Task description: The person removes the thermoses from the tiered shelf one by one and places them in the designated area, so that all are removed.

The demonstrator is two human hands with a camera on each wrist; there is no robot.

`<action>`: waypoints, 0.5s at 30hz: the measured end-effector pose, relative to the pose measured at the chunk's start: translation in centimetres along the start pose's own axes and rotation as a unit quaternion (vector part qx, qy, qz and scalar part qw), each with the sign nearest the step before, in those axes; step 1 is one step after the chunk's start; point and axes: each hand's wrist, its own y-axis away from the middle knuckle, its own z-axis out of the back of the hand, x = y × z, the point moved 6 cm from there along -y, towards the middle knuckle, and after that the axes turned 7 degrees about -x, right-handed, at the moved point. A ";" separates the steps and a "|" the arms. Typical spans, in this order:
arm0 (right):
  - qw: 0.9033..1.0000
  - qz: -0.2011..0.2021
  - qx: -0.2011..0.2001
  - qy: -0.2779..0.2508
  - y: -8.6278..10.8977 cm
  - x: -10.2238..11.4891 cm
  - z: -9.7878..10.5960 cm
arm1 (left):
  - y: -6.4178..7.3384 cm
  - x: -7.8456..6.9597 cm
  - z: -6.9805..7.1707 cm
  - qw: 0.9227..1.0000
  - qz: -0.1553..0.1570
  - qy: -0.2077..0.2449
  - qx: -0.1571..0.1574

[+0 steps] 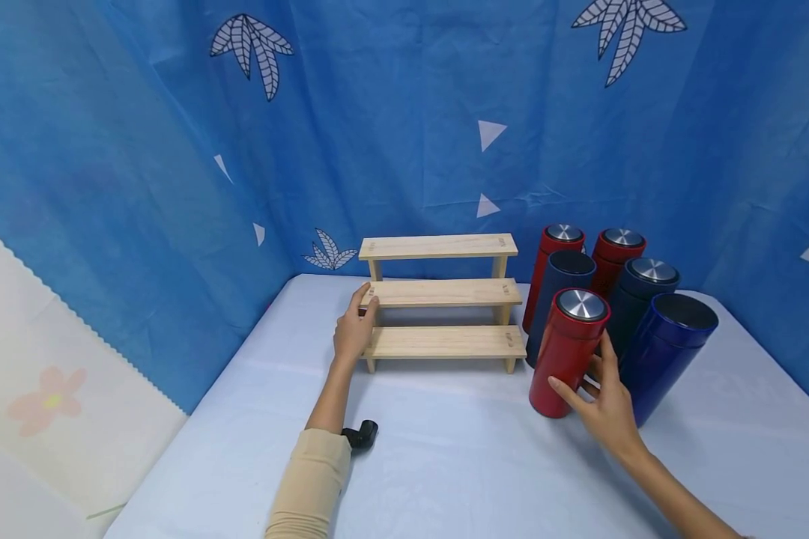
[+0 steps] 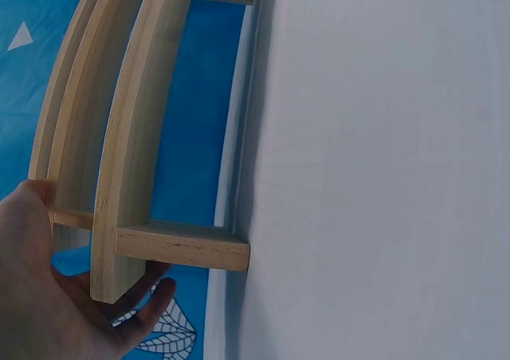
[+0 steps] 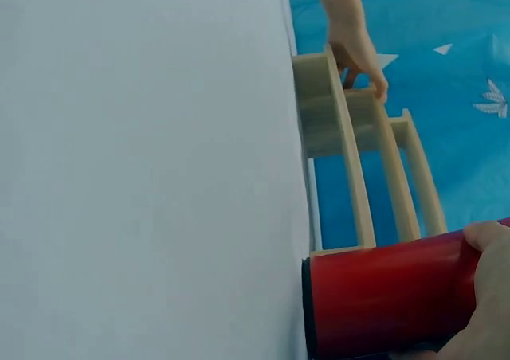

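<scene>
A light wooden three-step shelf point(image 1: 445, 293) stands on the table, its back step the highest. At its left end my left hand point(image 1: 353, 331) grips the middle step; in the left wrist view the thumb lies by the boards and the other fingers reach partly behind the front board point(image 2: 126, 161). To the right of the shelf, my right hand point(image 1: 608, 412) holds a red thermos flask point(image 1: 563, 359) with a silver-topped lid, thumb on the near side and fingers on the right side. The flask tilts in the head view. Its lid is out of sight in the right wrist view.
Behind and beside the held flask stand two more red flasks point(image 1: 543, 273), a dark blue flask point(image 1: 554, 311), a dark teal flask point(image 1: 637, 299) and a bright blue flask point(image 1: 664, 359). A black bent object point(image 1: 364, 433) lies by my left sleeve. Blue curtain point(image 1: 404, 135) hangs behind.
</scene>
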 end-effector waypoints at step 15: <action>0.998 0.055 -0.030 0.003 0.2 2.3 0.6 | 0.0 0.2 0.7 0.998 0.030 -0.015 0.058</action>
